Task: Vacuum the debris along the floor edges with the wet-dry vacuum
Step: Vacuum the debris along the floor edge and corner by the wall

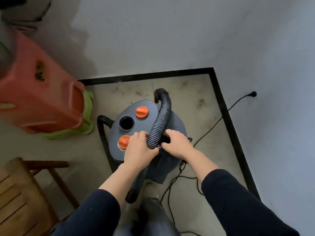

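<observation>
Grip: L hand (pixel 138 150) curled round hose (pixel 162 120); R hand (pixel 177 145) holds black part (pixel 166 139) atop vac (pixel 129 113), orange knobs (pixel 142 111).

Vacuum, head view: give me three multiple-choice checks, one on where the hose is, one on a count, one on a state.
1. Where does the hose lie? A) draped over the vacuum top B) flat on the floor C) hung on the wall
2. How many orange knobs are on the lid? A) one B) two C) three
3. The round port between them is: A) capped B) holding the hose end C) open and empty
Answers: 1 A, it arches over the vacuum, gripped by the left hand. 2 B, one rear, one front. 3 C, its dark hole is bare.
</observation>
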`<state>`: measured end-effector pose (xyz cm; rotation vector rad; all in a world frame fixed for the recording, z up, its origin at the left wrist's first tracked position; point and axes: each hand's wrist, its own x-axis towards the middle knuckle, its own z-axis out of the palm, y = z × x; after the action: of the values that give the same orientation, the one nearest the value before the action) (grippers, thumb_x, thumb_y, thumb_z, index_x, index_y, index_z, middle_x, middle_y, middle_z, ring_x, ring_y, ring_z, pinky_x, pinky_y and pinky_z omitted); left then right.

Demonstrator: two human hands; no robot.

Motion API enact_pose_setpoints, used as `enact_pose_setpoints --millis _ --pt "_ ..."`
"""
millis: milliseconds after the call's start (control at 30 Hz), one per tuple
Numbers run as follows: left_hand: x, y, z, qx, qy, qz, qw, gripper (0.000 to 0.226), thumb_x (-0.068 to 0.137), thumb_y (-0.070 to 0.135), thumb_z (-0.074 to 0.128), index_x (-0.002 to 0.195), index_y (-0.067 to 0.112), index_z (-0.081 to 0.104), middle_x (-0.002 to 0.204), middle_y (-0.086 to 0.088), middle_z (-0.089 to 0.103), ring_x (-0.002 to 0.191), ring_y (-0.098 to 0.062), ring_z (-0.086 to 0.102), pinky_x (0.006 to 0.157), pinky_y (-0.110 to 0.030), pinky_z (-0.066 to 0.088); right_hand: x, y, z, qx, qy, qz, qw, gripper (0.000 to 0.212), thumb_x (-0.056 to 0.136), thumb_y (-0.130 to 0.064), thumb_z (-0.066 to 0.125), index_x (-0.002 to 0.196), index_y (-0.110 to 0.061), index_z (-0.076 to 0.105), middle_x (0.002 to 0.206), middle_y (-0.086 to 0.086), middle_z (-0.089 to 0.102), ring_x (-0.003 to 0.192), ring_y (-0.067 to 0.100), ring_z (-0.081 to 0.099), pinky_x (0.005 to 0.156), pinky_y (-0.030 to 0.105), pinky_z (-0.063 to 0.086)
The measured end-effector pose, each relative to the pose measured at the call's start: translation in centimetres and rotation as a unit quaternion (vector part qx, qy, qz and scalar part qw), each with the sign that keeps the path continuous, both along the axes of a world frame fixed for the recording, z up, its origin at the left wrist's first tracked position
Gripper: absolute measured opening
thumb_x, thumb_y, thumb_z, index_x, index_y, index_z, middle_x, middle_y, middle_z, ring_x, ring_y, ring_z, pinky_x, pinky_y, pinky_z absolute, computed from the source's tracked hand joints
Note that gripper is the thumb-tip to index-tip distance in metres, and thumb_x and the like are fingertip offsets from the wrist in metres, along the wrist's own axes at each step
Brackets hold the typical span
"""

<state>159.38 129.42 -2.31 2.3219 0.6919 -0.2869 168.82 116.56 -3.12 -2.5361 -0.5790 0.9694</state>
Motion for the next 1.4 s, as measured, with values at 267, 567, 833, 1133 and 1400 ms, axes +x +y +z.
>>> enact_pose_setpoints --millis 267,567,833,1133,1400 --pt "0.9 3.2 1.4 -0.088 0.041 0.012 0.995 0.038 0.074 0.033 0.073 0.1 0.018 0.049 0.084 0.003 0.062 0.076 -0.012 0.059 0.059 -0.027 0.044 -0.1 0.2 -1.4 -0.045 0.044 0.063 0.996 0.054 0.094 -0.051 0.05 0.136 -0.019 0.037 0.125 0.008 0.057 0.112 0.028 0.056 0.084 0.038 0.045" --pt "2.3 7.5 4.5 -0.084 -0.031 -0.004 0.996 0.029 0.072 0.019 0.071 0.09 0.01 0.05 0.071 -0.007 0.058 0.06 -0.02 0.05 0.053 -0.033 0.038 -2.1 -0.9 -1.2 -0.128 -0.003 0.018 0.992 0.049 0.097 -0.054 0.037 0.125 -0.014 0.033 0.118 0.016 0.054 0.104 0.035 0.054 0.078 0.041 0.045" --pt "3.8 4.1 4.5 -0.106 -0.081 -0.002 0.991 0.026 0.076 0.01 0.071 0.087 0.003 0.048 0.068 -0.009 0.057 0.05 -0.006 0.049 0.043 -0.017 0.037 -2.7 -7.4 -0.4 -0.122 0.093 -0.16 0.975 0.057 0.098 -0.054 0.034 0.138 -0.016 0.022 0.108 0.011 0.057 0.084 0.025 0.059 0.063 0.033 0.045" --pt "7.6 -0.3 3.4 -0.107 -0.067 -0.042 0.991 0.022 0.073 0.017 0.07 0.085 0.013 0.052 0.073 -0.008 0.062 0.07 -0.032 0.063 0.063 -0.045 0.053 -7.3 -13.6 -1.2 -0.125 0.113 -0.288 0.943 0.043 0.095 -0.027 0.051 0.127 -0.016 0.024 0.08 0.001 0.05 0.072 0.021 0.055 0.051 0.03 0.036" --pt "10.0 -3.0 2.1 -0.113 -0.045 -0.194 0.973 0.024 0.076 0.014 0.072 0.093 0.012 0.055 0.075 -0.004 0.06 0.061 -0.013 0.053 0.052 -0.023 0.042 -6.9 -12.6 -1.7 -0.152 0.128 -0.341 0.919 0.047 0.094 -0.014 0.049 0.132 -0.013 0.022 0.098 0.011 0.054 0.079 0.026 0.056 0.049 0.03 0.034"
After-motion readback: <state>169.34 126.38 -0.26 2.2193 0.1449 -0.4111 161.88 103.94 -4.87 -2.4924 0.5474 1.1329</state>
